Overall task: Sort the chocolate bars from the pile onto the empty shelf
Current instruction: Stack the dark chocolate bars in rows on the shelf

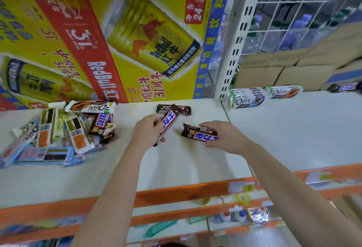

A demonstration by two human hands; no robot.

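Observation:
A mixed pile of chocolate bars (pixel 58 131) lies at the left of the white shelf (pixel 176 160). My left hand (pixel 146 131) grips a brown Snickers bar (pixel 168 122) that tilts up off the shelf. My right hand (pixel 223 135) holds a second Snickers bar (pixel 197 134) lying flat on the shelf. A third brown bar (pixel 184 109) lies behind them near the back. On the right shelf section (pixel 293 129) stand a stack of Dove bars (pixel 245 97), another Dove bar (pixel 284 91) and a dark Snickers bar (pixel 344 87).
A large Red Bull carton (pixel 107 40) stands behind the left section. A white slotted upright (pixel 235 40) and wire mesh (pixel 303 17) back the right section, with cardboard boxes (pixel 284 70) behind. Orange shelf edges (pixel 176 193) and lower shelves of small goods lie below.

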